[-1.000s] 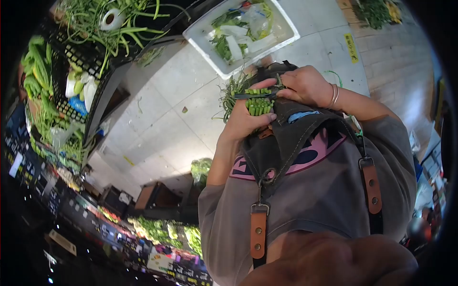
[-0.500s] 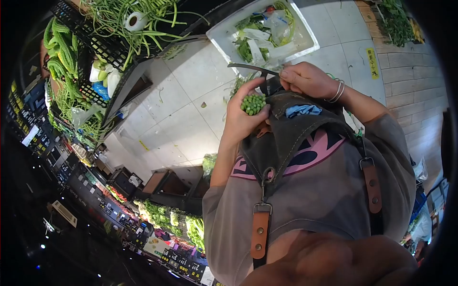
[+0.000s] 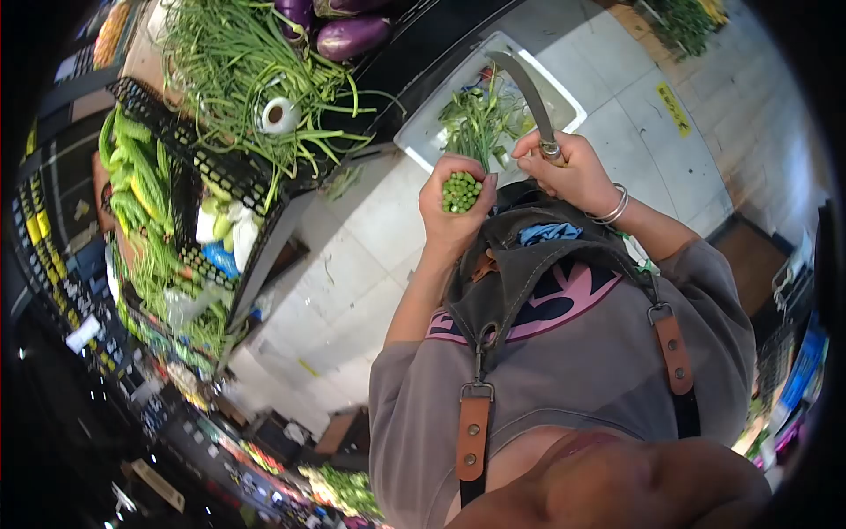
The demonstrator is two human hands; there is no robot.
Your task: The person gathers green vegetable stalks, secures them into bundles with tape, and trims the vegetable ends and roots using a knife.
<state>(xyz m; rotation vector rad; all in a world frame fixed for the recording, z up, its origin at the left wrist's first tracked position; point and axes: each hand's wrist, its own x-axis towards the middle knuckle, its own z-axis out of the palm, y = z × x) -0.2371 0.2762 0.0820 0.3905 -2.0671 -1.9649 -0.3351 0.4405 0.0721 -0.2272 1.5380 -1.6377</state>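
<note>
My left hand [image 3: 451, 216] is wrapped round a bundle of thin green stalks [image 3: 461, 192], whose evenly cut round ends face up towards me. Leafy green tops [image 3: 476, 123] show beyond that hand, over the white foam box [image 3: 419, 152]; whether they all belong to the bundle I cannot tell. In my right hand [image 3: 568, 172] is the handle of a curved knife [image 3: 531, 91]. Its blade points up and away over the box, apart from the stalks. Both hands are in front of the dark apron [image 3: 520, 282], which has a blue cloth [image 3: 549, 233] in its pocket.
Long green stalks [image 3: 220, 79] with a white roll [image 3: 278, 115] on them lie on the stand at the upper left, near purple eggplants [image 3: 353, 38]. Black crates [image 3: 145, 110] and green gourds [image 3: 141, 176] stand at the left. Yellow floor tape [image 3: 672, 108] is at the right.
The knife, earlier across the bundle's ends, has come away from them and swung upright in my right hand. My left hand still grips the bundle. The view has shifted, bringing eggplants into sight.
</note>
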